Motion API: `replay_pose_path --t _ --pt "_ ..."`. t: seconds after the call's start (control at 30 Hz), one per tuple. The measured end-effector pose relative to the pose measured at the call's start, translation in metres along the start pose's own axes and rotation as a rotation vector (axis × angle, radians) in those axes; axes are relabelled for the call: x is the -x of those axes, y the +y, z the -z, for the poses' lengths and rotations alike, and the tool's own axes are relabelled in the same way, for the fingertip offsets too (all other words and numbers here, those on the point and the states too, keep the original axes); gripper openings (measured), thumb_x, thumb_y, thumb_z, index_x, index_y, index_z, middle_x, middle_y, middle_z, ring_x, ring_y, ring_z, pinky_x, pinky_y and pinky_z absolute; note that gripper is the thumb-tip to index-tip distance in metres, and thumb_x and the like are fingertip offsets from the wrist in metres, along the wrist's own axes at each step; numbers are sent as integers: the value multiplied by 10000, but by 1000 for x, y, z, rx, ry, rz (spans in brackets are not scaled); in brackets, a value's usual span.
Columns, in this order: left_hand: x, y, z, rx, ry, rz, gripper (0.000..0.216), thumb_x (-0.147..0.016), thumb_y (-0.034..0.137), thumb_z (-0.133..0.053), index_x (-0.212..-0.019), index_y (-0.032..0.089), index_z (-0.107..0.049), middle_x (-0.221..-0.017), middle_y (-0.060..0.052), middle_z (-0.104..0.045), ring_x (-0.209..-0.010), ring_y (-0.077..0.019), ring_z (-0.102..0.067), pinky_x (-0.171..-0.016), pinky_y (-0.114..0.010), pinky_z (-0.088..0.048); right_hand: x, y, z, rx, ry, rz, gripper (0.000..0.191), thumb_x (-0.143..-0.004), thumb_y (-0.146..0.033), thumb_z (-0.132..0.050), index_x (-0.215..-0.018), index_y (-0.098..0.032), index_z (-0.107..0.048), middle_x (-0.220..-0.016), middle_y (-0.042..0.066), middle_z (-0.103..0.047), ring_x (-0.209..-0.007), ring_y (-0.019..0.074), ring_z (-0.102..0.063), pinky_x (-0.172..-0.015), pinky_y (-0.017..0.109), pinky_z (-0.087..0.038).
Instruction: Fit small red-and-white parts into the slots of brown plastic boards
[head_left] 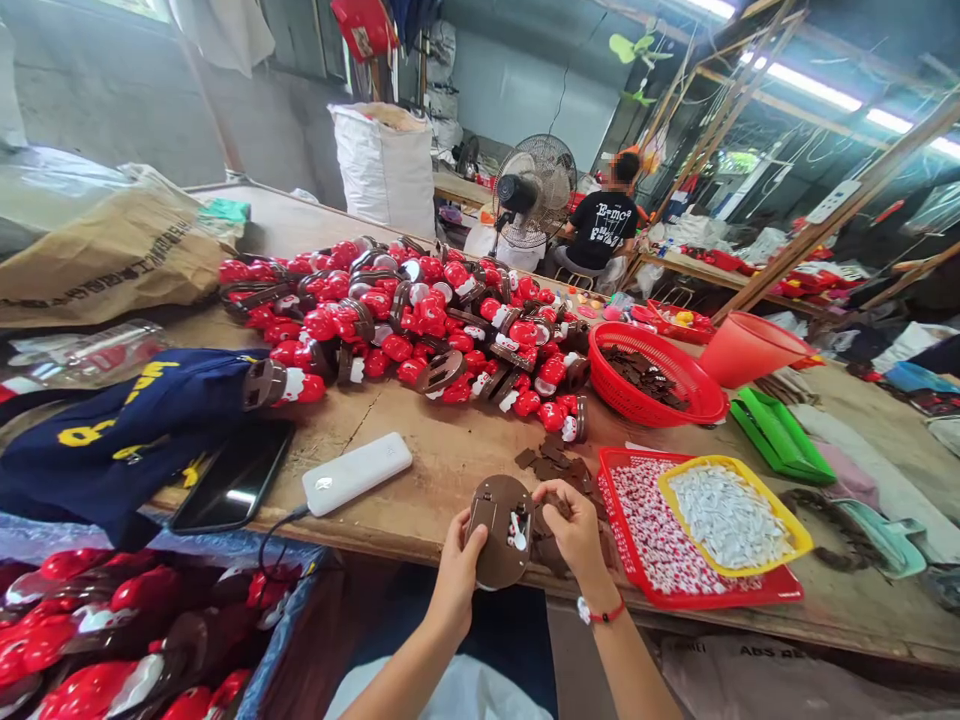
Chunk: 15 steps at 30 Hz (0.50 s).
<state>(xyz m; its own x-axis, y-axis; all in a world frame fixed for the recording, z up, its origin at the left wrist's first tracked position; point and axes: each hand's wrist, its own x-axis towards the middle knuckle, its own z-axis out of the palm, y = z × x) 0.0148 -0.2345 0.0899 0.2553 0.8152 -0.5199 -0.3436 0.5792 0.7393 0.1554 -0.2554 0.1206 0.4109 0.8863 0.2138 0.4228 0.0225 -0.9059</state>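
Brown and round, a disc sits at the table's near edge in the head view, its flat face turned up to the camera. The person's left hand grasps it by the left side, thumb laid over the face. An opening in the disc shows small white and red parts (one white piece looks spoon-shaped). The right hand is at the disc's upper right edge, fingers curled; whether they pinch anything, I cannot tell. Beyond it lie loose brown plates. To the right, a red tray of tiny red-and-white pieces carries a yellow tray of white ones. Red figures are heaped behind.
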Motion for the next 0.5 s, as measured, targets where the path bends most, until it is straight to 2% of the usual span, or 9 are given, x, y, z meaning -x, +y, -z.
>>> replay_pose_path --t 0.1,0.23,0.3,0.37,0.43,0.5 --pt "-1 0 0 -2 8 -8 453 -544 422 -641 -928 205 -540 -1024 -56 -587 -925 -215 -538 -746 -294 -423 2 -2 -1 -57 -75 -73 88 -647 -244 -495 -613 -166 -473 -506 -51 -395 -451 59 -340 -440 174 -304" --pt "-2 -2 1 12 -9 -17 459 -558 417 -637 -947 202 -527 -1016 -61 -591 -934 -219 -536 -760 -300 -416 5 0 -5 -203 -157 -132 210 -640 -321 -564 -643 -176 -412 -565 -50 -430 -477 67 -445 -485 191 -395" --pt "-2 -3 1 20 -22 -20 462 -567 419 -634 -959 204 -518 -1004 -60 -594 -937 -215 -533 -766 -298 -412 7 1 -7 -242 -99 -171 194 -668 -333 -523 -710 -188 -401 -586 -51 -449 -433 62 -442 -448 195 -400" --pt "-1 -2 0 20 -30 -24 456 -573 420 -631 -959 206 -516 -998 -57 -596 -936 -212 -533 -766 -295 -411 11 2 -8 -180 -17 -162 210 -681 -313 -497 -840 -197 -423 -622 -40 -487 -436 66 -445 -435 194 -401" --pt "1 -2 -1 14 -38 -32 442 -580 420 -626 -952 206 -520 -978 -53 -601 -923 -210 -538 -758 -293 -414 15 1 -9 -58 15 -104 253 -692 -284 -479 -927 -193 -464 -695 -2 -540 -534 86 -496 -502 202 -434" --pt "2 -3 -1 9 -47 -45 433 -587 419 -620 -951 205 -521 -955 -50 -605 -899 -208 -546 -747 -294 -418 19 1 -9 24 7 -65 223 -708 -267 -449 -908 -186 -509 -723 20 -564 -612 104 -525 -562 211 -452"
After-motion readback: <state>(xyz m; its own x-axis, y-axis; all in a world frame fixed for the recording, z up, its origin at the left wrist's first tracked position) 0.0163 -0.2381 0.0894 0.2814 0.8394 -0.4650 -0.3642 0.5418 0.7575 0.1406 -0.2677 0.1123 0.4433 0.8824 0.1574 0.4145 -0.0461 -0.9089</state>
